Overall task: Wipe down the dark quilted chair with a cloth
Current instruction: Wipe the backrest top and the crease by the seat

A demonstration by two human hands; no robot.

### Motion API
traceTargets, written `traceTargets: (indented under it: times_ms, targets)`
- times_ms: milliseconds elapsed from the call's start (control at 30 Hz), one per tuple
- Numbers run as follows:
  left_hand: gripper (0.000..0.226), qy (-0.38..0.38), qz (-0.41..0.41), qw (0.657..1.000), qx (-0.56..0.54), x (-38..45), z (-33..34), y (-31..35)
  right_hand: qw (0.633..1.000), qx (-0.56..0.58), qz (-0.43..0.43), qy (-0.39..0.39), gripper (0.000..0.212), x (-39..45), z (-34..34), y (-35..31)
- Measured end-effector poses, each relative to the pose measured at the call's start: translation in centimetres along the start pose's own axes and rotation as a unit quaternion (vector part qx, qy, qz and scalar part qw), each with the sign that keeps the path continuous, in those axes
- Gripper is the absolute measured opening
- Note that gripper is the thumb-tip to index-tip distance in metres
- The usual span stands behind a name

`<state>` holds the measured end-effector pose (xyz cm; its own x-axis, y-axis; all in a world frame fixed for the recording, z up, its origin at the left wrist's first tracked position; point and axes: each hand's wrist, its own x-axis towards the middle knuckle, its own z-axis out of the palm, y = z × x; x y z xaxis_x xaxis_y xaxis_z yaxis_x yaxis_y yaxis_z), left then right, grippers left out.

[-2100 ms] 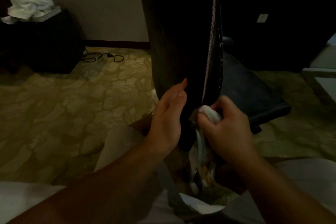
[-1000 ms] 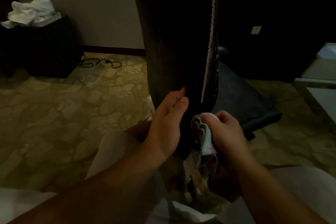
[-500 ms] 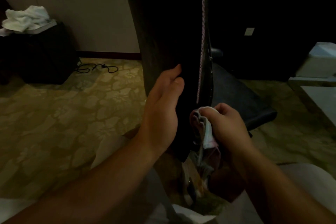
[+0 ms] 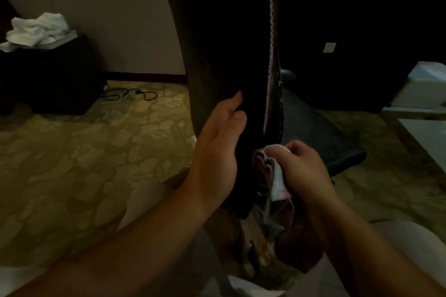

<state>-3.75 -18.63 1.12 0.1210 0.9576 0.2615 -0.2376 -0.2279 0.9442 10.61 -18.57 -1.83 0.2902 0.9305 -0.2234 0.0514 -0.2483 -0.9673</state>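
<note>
**Cloth brought lower on the chair edge while the backrest is steadied**

Compared with two seconds ago, the cloth [image 4: 275,176] is seen lower on the chair [image 4: 224,55], off the pink stitched seam [image 4: 269,67] and down beside the bottom of the backrest edge; the left hand [image 4: 217,149] is now placed a little higher on the dark panel; from this it is judged that the stroke down this edge is nearly finished, and that the wide back panel and the seat [image 4: 321,137] at centre right are still to be wiped.

The chair is found in the centre of the frame, its tall dark backrest viewed almost edge-on; the quilting cannot be made out in the dim light.

The left hand is laid flat against the left face of the backrest, its fingers [image 4: 235,103] held straight and pointing up, nothing being gripped; the forearm is extended from the lower left of the frame.

The right hand [image 4: 304,171] is held just right of the lower edge, knuckles outward; its fingers are curled tightly round the bunched white-and-pink cloth, whose loose end is left hanging below the fist; whether the cloth is touching the chair cannot be told.

White towels [image 4: 38,31] are piled on a dark cabinet at upper left; a black cable [image 4: 130,95] is lying on the patterned carpet.
</note>
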Motion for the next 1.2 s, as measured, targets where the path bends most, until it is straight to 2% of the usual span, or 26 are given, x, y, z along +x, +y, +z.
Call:
traceTargets:
  times_ms: [67,167,233,367,467,633,767,800,900,967,1100,1200]
  targets:
    - [0.035,0.002,0.001,1.0,0.002,0.1,0.0,0.0,0.999,0.014,-0.041,-0.002,0.021,0.0,-0.3,-1.3]
    - [0.049,-0.007,0.001,1.0,-0.008,0.1,0.2,0.1,0.996,0.027,-0.087,-0.012,0.023,-0.1,-1.0,-3.0]
    - [0.051,-0.005,-0.003,1.0,-0.016,0.0,0.3,0.3,0.996,0.034,-0.077,-0.01,0.024,-0.2,-1.1,-2.9]
    - [0.037,0.003,-0.01,1.0,-0.005,0.1,0.3,0.1,1.0,0.012,-0.018,-0.001,0.021,-0.5,-0.7,-1.6]
    - [0.038,-0.002,-0.014,1.0,-0.015,0.0,0.5,0.0,0.999,-0.012,-0.038,0.006,0.02,-0.5,-0.8,-2.2]
    - [0.041,-0.018,-0.037,0.999,-0.013,-0.2,0.4,0.2,0.993,0.035,-0.113,-0.008,0.021,-0.7,-1.5,-5.2]
    - [0.049,-0.064,-0.046,0.996,0.041,0.1,-0.4,1.5,0.997,0.014,-0.07,-0.007,0.02,-0.6,-1.3,-3.8]
    - [0.047,-0.064,-0.051,0.995,0.056,0.3,-0.7,2.0,0.999,0.002,-0.052,-0.007,0.02,-0.6,-1.3,-3.2]
    - [0.021,-0.024,-0.025,0.995,0.092,1.0,-1.7,2.7,0.999,-0.025,-0.029,-0.012,0.02,-0.5,-1.5,-2.2]
    - [0.018,0.007,0.006,0.996,0.083,1.4,-2.1,3.1,0.999,-0.028,-0.042,-0.02,0.017,-0.7,-1.6,-2.8]
    - [0.045,-0.019,0.016,0.997,0.071,1.5,-1.6,2.9,0.994,0.006,-0.113,-0.006,0.018,-0.8,-1.9,-5.2]
    - [0.054,-0.026,0.021,0.996,0.079,1.3,-1.1,2.8,0.993,-0.002,-0.121,-0.001,0.019,-0.7,-1.8,-5.4]
